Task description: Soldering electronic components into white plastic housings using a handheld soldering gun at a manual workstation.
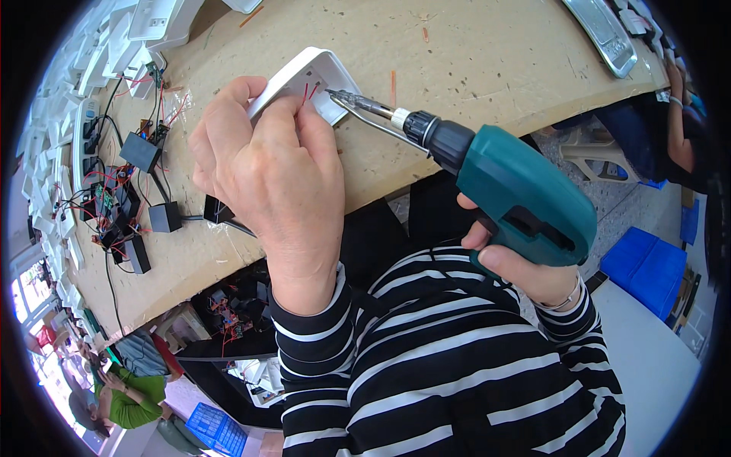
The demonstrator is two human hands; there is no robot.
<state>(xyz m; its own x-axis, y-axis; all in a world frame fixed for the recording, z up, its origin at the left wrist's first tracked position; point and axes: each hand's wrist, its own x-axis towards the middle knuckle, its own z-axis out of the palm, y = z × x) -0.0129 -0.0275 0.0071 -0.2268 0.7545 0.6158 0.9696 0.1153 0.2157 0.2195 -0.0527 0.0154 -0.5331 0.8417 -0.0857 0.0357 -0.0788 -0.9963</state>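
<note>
Black adapter blocks (141,151) with red-wired circuit boards (106,199) lying along the workbench's (472,46) left edge; white casings (114,46) piling at its far left corner; metal tray (605,32) sitting at far right corner; blue crates (647,266) standing on floor.

L hand holds white casing, R hand drives teal drill into it.

L hand (266,167) grips white plastic casing (316,76) on tan worktable (472,61), fingers wrapped over its near edge; thin red wires (308,93) show at casing face. R hand (525,266) wrapped round grip of teal power drill (525,202), bit tip (335,94) touching casing just beside wires. Black adapter boxes w/ circuit boards & wiring (129,198) lie on table's left part, white housings (114,46) stacked beyond. Metal tray (605,34) top right. Striped sleeves.
</note>
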